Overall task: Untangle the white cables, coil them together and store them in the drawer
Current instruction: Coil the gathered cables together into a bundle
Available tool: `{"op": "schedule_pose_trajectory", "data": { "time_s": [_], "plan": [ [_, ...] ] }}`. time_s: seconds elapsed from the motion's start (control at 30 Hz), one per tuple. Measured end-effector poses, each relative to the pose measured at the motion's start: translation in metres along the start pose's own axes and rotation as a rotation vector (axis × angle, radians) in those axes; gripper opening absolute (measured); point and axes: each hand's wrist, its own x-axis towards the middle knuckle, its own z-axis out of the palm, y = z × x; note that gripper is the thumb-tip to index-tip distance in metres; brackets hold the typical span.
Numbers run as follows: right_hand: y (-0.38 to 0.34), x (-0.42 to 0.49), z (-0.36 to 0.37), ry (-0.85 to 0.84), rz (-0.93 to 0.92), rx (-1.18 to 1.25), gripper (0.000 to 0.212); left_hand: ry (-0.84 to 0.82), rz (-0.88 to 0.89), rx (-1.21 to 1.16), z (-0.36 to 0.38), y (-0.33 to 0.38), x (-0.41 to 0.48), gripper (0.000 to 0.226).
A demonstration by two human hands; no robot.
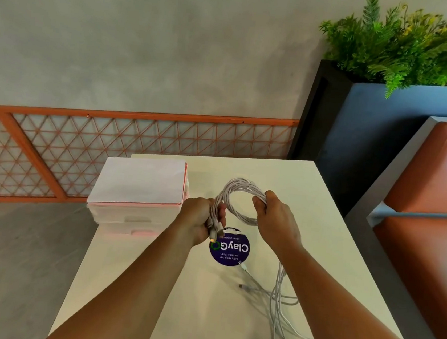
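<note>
Several white cables form a round coil [239, 188] held above the table. My left hand [200, 219] grips the coil's left side, with some plug ends sticking out below the fist. The right side of the loop is gripped by my right hand [275, 220]. From that hand the loose cable tails [279, 301] hang down and trail across the table toward the near right edge, ending in plugs, one with a green part. A small pink and white drawer unit [133, 215] stands at the table's left, its drawers pushed in.
The white table [199, 320] carries a round dark blue sticker [231, 251] under my hands. White paper [140, 179] lies on the drawer unit. An orange bench seat [435, 207] and a planter with green ferns [412, 46] stand to the right, an orange lattice railing behind.
</note>
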Motion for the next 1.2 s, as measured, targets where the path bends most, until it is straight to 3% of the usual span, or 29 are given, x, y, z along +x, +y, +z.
{"op": "schedule_pose_trajectory", "data": {
  "time_s": [0.23,0.5,0.67,0.77,1.03,1.2],
  "plan": [
    [-0.014,-0.006,0.01,-0.003,0.007,0.042,0.032,0.153,0.111,-0.081,0.019,-0.018,-0.001,0.034],
    [-0.025,-0.021,0.018,-0.009,-0.004,0.137,0.029,0.227,0.096,-0.31,0.025,-0.027,-0.001,0.017],
    [-0.026,-0.022,0.014,-0.108,0.03,0.388,0.03,0.224,0.128,-0.303,0.021,-0.027,-0.002,0.023],
    [-0.026,-0.021,0.013,-0.156,0.052,0.494,0.029,0.258,0.152,-0.264,0.021,-0.029,-0.003,0.012],
    [-0.022,-0.023,0.0,-0.304,0.117,0.829,0.028,0.13,0.129,-0.011,0.008,-0.023,0.0,0.012],
    [-0.017,-0.023,-0.005,-0.376,0.173,0.943,0.03,0.012,0.024,-0.025,0.002,-0.014,0.002,0.022]
  ]
}}
